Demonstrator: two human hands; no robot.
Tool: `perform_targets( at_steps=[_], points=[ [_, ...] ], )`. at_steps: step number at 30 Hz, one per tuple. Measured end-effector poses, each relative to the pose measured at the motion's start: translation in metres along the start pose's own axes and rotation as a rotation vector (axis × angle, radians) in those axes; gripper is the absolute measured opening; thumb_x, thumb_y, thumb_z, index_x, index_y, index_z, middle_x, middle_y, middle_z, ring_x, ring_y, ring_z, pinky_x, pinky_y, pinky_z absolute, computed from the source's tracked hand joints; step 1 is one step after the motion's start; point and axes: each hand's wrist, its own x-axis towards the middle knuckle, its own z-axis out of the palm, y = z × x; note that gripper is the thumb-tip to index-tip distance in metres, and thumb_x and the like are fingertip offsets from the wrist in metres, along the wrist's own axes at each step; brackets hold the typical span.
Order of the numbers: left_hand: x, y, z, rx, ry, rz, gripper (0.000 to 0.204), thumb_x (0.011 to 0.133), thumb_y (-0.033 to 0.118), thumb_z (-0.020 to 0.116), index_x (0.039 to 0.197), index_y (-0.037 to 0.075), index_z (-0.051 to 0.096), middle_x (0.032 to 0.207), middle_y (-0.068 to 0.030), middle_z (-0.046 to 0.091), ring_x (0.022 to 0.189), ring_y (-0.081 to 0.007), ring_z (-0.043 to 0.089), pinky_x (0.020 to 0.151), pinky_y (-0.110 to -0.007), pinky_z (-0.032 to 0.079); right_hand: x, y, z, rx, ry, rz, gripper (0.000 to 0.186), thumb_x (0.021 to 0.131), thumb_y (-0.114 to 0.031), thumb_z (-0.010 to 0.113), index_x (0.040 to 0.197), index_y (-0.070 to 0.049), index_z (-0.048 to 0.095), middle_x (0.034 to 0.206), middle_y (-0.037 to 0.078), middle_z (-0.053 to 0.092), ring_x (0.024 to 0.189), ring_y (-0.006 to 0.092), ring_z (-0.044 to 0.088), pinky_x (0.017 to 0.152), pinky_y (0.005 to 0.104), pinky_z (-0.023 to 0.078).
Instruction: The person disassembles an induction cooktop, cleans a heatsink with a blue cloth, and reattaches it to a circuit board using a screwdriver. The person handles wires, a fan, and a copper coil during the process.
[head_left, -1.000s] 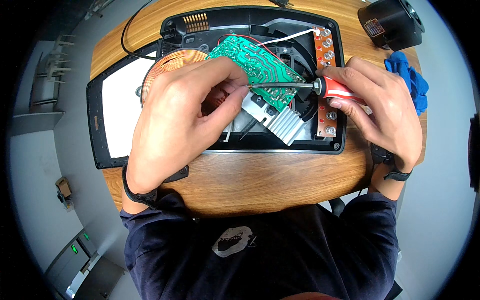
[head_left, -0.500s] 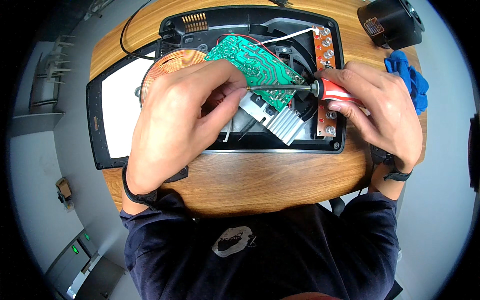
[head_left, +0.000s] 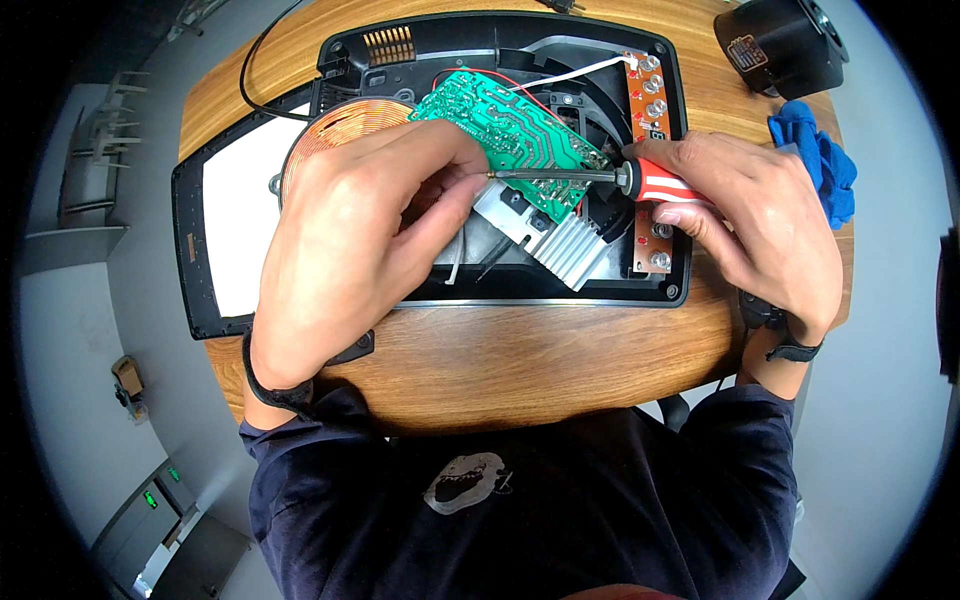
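Note:
My right hand (head_left: pixel 745 205) grips the red-and-white handle of a screwdriver (head_left: pixel 672 184). Its long shaft lies nearly level over the green circuit board (head_left: pixel 510 125) and points left. At the tip, the thumb and forefinger of my left hand (head_left: pixel 365 230) are pinched on a tiny brass-coloured piece (head_left: pixel 490 174), too small to name surely. The board sits tilted in an opened black appliance housing (head_left: pixel 470 35), with a silver finned heat sink (head_left: pixel 568 255) along its near edge. My left hand partly covers a round copper coil (head_left: pixel 340 125).
Along the housing's right side runs an orange-brown strip board (head_left: pixel 655 262) with clear round parts. A black-framed white panel (head_left: pixel 225 220) lies at left. A black cylinder (head_left: pixel 780 48) and blue cloth (head_left: pixel 815 160) sit at right on the wooden table (head_left: pixel 500 370). A black cable (head_left: pixel 250 75) curves at far left.
Both hands and the screwdriver have shifted very slightly left, the tip staying at my left fingertips. The board and housing have not moved.

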Motion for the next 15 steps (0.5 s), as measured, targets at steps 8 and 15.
perform_targets(
  at_steps=[8,15],
  points=[
    [0.0013,-0.0007,-0.0036,0.000,-0.037,-0.029,0.014,0.098,0.004,0.085,0.110,-0.002,0.081,0.101,-0.0123,0.084,0.089,-0.0223,0.084,0.086,-0.034,0.065,-0.0002,-0.0008,-0.0014,-0.012,-0.008,0.003,0.048,0.105,-0.038,0.080,0.130,0.003,0.079,0.106,0.023,0.081,0.091,0.0378,0.080,0.080,0.0455,0.064],
    [0.0011,-0.0005,-0.0042,-0.013,-0.044,-0.038,0.015,0.099,0.004,0.085,0.112,-0.001,0.081,0.100,-0.0124,0.084,0.090,-0.0215,0.084,0.086,-0.033,0.065,-0.0005,-0.0002,-0.0014,-0.021,-0.001,-0.007,0.047,0.104,-0.038,0.081,0.127,0.003,0.080,0.104,0.023,0.081,0.088,0.0365,0.080,0.078,0.0436,0.063]
  ],
)
